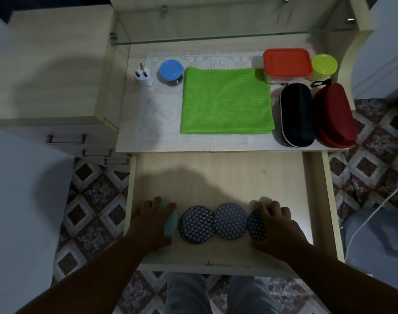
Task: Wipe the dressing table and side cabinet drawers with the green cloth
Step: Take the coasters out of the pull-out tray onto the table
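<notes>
The green cloth [226,102] lies folded flat on the dressing table top [130,141], untouched by either hand. Below it the table's drawer [227,177] is pulled out. Near the drawer's front sit a row of round pads: a light blue one [172,225] at the left, then three dark patterned ones [196,224]. My left hand [153,220] grips the light blue pad. My right hand [276,223] grips the rightmost patterned pad [257,225] and covers much of it.
On the table top stand a white plug adapter [144,76], a blue-lidded jar [171,71], an orange-lidded box [287,64], a yellow-green jar [324,65], a black case [297,114] and a red case [334,115]. The side cabinet drawers [66,139] are at the left, shut.
</notes>
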The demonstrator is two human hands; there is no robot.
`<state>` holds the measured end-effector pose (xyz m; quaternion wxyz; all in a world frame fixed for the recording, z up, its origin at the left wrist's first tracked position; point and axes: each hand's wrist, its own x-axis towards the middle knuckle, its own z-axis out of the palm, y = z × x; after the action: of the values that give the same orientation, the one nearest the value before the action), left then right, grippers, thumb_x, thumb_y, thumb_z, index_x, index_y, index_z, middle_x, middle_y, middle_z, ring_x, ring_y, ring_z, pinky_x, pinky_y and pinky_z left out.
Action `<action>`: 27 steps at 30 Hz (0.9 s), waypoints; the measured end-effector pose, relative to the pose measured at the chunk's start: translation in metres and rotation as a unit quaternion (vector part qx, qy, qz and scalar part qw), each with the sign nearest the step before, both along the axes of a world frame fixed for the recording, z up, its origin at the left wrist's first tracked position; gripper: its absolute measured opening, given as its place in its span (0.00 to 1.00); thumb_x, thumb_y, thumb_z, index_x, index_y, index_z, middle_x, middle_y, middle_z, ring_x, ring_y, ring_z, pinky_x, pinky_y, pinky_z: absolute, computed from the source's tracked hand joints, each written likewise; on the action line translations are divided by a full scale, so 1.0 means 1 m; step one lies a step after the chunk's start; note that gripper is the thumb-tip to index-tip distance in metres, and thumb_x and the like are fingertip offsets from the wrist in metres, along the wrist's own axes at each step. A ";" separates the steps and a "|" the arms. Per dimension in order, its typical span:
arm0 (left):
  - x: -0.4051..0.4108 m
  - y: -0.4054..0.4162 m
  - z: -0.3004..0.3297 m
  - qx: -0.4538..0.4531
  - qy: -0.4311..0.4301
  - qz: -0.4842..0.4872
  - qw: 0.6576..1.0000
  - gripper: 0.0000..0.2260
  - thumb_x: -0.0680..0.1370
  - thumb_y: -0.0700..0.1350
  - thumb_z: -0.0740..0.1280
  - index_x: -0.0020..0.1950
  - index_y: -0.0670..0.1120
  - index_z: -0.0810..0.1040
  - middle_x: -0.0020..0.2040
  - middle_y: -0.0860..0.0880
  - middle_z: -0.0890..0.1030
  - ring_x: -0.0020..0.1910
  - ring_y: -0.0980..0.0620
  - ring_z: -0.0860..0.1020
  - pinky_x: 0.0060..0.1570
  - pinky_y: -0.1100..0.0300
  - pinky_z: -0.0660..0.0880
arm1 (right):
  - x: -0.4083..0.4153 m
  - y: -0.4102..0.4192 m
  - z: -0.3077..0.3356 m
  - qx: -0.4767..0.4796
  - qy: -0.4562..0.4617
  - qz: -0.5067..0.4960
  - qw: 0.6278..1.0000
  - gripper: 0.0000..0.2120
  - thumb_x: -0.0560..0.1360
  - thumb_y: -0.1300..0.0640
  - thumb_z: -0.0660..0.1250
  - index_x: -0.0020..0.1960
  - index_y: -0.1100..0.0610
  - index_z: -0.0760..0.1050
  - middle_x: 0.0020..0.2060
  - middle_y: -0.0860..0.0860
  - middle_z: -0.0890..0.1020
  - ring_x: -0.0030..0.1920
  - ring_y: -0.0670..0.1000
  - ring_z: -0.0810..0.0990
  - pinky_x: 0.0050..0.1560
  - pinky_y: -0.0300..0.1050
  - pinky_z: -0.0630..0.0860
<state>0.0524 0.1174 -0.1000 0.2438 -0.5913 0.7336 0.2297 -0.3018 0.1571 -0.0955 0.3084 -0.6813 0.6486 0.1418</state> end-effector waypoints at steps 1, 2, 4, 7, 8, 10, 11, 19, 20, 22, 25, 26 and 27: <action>0.000 0.001 -0.001 0.001 0.003 0.002 1.000 0.44 0.66 0.64 0.72 0.77 0.61 0.56 0.73 0.47 0.57 0.70 0.43 0.61 0.64 0.45 0.72 | 0.001 0.001 -0.001 -0.003 0.003 0.002 1.000 0.52 0.64 0.32 0.70 0.79 0.48 0.51 0.70 0.52 0.61 0.66 0.54 0.67 0.59 0.50 0.78; 0.001 0.002 -0.002 0.000 0.007 0.003 1.000 0.44 0.65 0.63 0.72 0.77 0.61 0.55 0.73 0.47 0.57 0.70 0.43 0.60 0.64 0.44 0.72 | 0.002 0.002 -0.002 -0.005 0.004 0.004 1.000 0.51 0.64 0.32 0.71 0.79 0.48 0.52 0.70 0.52 0.62 0.66 0.55 0.68 0.59 0.50 0.78; 0.003 0.003 -0.005 0.001 0.013 0.002 1.000 0.44 0.65 0.63 0.72 0.77 0.63 0.55 0.73 0.47 0.56 0.69 0.43 0.60 0.64 0.44 0.72 | 0.003 0.004 -0.006 -0.011 0.002 0.007 1.000 0.48 0.64 0.34 0.71 0.77 0.50 0.58 0.69 0.53 0.65 0.65 0.56 0.70 0.59 0.51 0.79; 0.004 0.004 -0.006 0.000 0.018 0.002 1.000 0.42 0.65 0.63 0.72 0.76 0.63 0.57 0.72 0.47 0.57 0.69 0.42 0.61 0.63 0.44 0.73 | 0.005 0.006 -0.007 -0.015 0.004 -0.014 1.000 0.48 0.62 0.34 0.71 0.75 0.51 0.61 0.67 0.54 0.68 0.63 0.57 0.71 0.57 0.52 0.79; 0.004 0.004 -0.005 0.000 0.017 0.000 1.000 0.42 0.65 0.62 0.72 0.76 0.62 0.57 0.72 0.47 0.57 0.69 0.42 0.60 0.63 0.44 0.73 | 0.007 0.005 -0.005 -0.022 0.002 -0.030 0.999 0.48 0.61 0.33 0.71 0.75 0.52 0.62 0.66 0.54 0.68 0.63 0.57 0.71 0.56 0.52 0.79; 0.004 0.005 -0.005 -0.001 0.017 -0.001 1.000 0.42 0.66 0.62 0.72 0.76 0.61 0.58 0.72 0.47 0.56 0.69 0.42 0.60 0.64 0.45 0.72 | 0.015 0.001 -0.004 -0.049 -0.020 -0.053 0.997 0.48 0.60 0.33 0.71 0.74 0.53 0.63 0.64 0.56 0.70 0.61 0.58 0.71 0.55 0.53 0.79; 0.004 0.006 -0.005 -0.002 0.018 0.000 1.000 0.42 0.66 0.62 0.73 0.76 0.61 0.58 0.72 0.47 0.56 0.69 0.43 0.60 0.65 0.46 0.72 | 0.021 -0.002 -0.003 -0.062 -0.040 -0.049 0.996 0.48 0.60 0.32 0.70 0.74 0.54 0.63 0.64 0.56 0.70 0.61 0.58 0.71 0.55 0.53 0.79; 0.009 0.016 -0.002 0.003 0.043 0.022 0.999 0.41 0.66 0.60 0.72 0.76 0.61 0.58 0.72 0.47 0.56 0.69 0.43 0.59 0.64 0.46 0.72 | 0.079 -0.023 -0.009 -0.019 -0.053 0.060 0.997 0.51 0.65 0.34 0.70 0.80 0.52 0.53 0.73 0.55 0.59 0.69 0.58 0.63 0.64 0.52 0.73; 0.008 0.016 -0.002 0.001 0.043 0.022 0.999 0.41 0.66 0.60 0.72 0.76 0.61 0.58 0.71 0.47 0.56 0.69 0.43 0.59 0.64 0.46 0.72 | 0.082 -0.023 -0.009 -0.016 -0.037 0.064 0.997 0.51 0.65 0.34 0.69 0.80 0.51 0.52 0.73 0.55 0.59 0.70 0.58 0.63 0.64 0.52 0.73; 0.009 0.016 -0.002 -0.002 0.043 0.021 0.999 0.42 0.65 0.61 0.72 0.76 0.61 0.58 0.71 0.47 0.56 0.69 0.42 0.60 0.64 0.45 0.72 | 0.085 -0.022 -0.011 -0.016 -0.011 0.068 0.997 0.52 0.64 0.33 0.69 0.80 0.50 0.50 0.73 0.55 0.58 0.70 0.58 0.63 0.62 0.52 0.74; 0.007 0.016 -0.002 -0.004 0.043 0.028 0.999 0.44 0.64 0.63 0.74 0.76 0.61 0.58 0.72 0.47 0.56 0.70 0.42 0.61 0.63 0.45 0.73 | 0.086 -0.021 -0.012 -0.021 0.001 0.084 0.996 0.51 0.63 0.35 0.69 0.79 0.49 0.51 0.71 0.56 0.58 0.69 0.58 0.64 0.59 0.52 0.75; 0.006 0.017 -0.001 -0.002 0.039 0.034 0.999 0.45 0.63 0.64 0.75 0.76 0.61 0.57 0.72 0.48 0.55 0.70 0.42 0.60 0.62 0.45 0.74 | 0.087 -0.021 -0.012 -0.020 -0.002 0.086 0.996 0.50 0.63 0.36 0.69 0.79 0.49 0.52 0.72 0.56 0.58 0.69 0.59 0.63 0.59 0.52 0.75; 0.004 0.018 -0.001 -0.002 0.034 0.035 0.999 0.47 0.62 0.64 0.75 0.76 0.61 0.57 0.72 0.47 0.55 0.70 0.42 0.60 0.61 0.44 0.75 | 0.089 -0.022 -0.011 -0.015 -0.011 0.081 0.997 0.51 0.63 0.36 0.70 0.79 0.49 0.52 0.72 0.56 0.58 0.69 0.59 0.63 0.60 0.53 0.75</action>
<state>0.0568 0.1356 -0.1010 0.2093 -0.6090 0.7209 0.2561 -0.2126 0.1352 -0.1065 0.2926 -0.7378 0.5896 0.1494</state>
